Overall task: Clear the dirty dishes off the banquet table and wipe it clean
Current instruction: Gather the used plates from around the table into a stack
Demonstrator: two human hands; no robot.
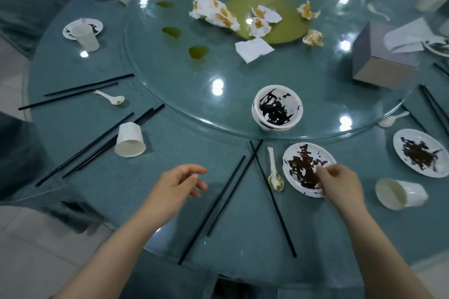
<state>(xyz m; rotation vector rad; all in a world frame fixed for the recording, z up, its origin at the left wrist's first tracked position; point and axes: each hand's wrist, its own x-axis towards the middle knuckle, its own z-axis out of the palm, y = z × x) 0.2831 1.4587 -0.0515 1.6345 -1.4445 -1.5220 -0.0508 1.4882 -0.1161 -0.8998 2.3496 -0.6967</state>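
A white plate [301,165] smeared with dark sauce lies near the front edge of the round table [170,148]. My right hand [339,183] pinches that plate's right rim, fingers curled over it. My left hand [178,185] hovers over bare tabletop to the left, fingers apart and holding nothing. A stack of dirty white bowls [277,108] stands on the glass turntable [170,75] just beyond the plate. A white spoon [274,170] and crossed black chopsticks [233,192] lie between my hands.
Tipped paper cups [130,139] [401,193], another dirty plate [420,153], more chopsticks [80,92] and a spoon [111,97] ring the table. On the turntable are crumpled stained napkins [216,12], a green spill [279,19] and a tissue box [381,63]. Far-left plates [96,26] carry a cup.
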